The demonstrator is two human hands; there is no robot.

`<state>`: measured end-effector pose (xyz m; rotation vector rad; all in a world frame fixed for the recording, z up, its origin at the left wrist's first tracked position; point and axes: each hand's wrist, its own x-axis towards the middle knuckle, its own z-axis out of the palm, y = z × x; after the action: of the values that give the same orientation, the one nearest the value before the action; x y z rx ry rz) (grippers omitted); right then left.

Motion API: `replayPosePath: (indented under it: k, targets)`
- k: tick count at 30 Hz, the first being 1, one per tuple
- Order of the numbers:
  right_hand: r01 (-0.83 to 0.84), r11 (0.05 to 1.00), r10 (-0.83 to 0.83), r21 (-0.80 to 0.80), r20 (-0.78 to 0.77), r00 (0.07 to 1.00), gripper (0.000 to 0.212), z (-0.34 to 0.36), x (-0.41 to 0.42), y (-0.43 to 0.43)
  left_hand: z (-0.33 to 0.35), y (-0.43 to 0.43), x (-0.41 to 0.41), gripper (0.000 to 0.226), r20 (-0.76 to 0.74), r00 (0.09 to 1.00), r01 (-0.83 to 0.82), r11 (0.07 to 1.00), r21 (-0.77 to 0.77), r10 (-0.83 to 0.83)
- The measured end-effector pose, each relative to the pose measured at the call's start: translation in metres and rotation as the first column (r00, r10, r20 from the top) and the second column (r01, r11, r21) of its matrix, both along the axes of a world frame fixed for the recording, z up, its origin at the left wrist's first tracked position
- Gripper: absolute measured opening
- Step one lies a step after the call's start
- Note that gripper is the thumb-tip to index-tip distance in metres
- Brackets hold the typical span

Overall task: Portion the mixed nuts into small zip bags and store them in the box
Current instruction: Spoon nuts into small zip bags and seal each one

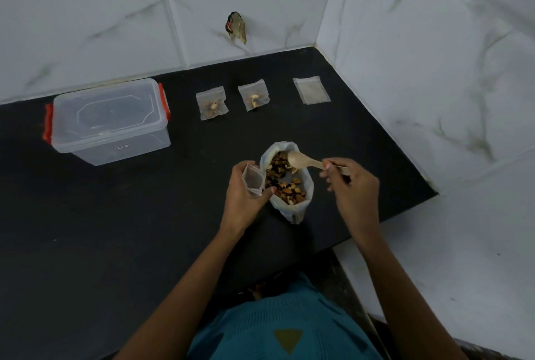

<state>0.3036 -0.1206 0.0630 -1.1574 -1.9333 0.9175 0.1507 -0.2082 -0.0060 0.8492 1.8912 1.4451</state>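
An open plastic bag of mixed nuts (289,185) stands on the black counter (130,214). My left hand (241,197) holds a small empty zip bag (254,180) open beside it on the left. My right hand (353,180) pinches the handle of a wooden spoon (301,160), whose bowl sits over the nuts at the bag's far rim. Two small zip bags with nuts (211,103) (254,95) lie flat further back. An empty zip bag (311,89) lies to their right. The clear box (108,120) with red clips stands at the left, lid on.
Marble-tiled walls (419,70) close the counter at the back and right, meeting in a corner. The counter's front edge runs diagonally near my body. A small dark object (236,28) sticks out of the back wall.
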Motion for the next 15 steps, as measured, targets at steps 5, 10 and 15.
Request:
replayPosePath:
  k: [5, 10, 15]
  targets:
    - [-0.018, 1.0, 0.019, -0.008, 0.189, 0.982, 0.016, -0.028, 0.008, 0.004, -0.007, -0.007, 0.004, 0.057, 0.024, 0.999, 0.023, 1.0, -0.02, -0.023]
    - [-0.111, 0.993, 0.087, 0.049, 0.354, 0.931, 0.022, -0.048, 0.008, 0.001, -0.011, -0.009, 0.007, 0.057, 0.046, 0.998, 0.043, 0.998, -0.054, -0.041]
    - [-0.097, 0.995, 0.081, 0.034, 0.319, 0.944, 0.021, -0.05, 0.006, 0.002, -0.012, -0.009, 0.009, 0.057, 0.044, 0.998, 0.047, 0.997, -0.063, -0.045]
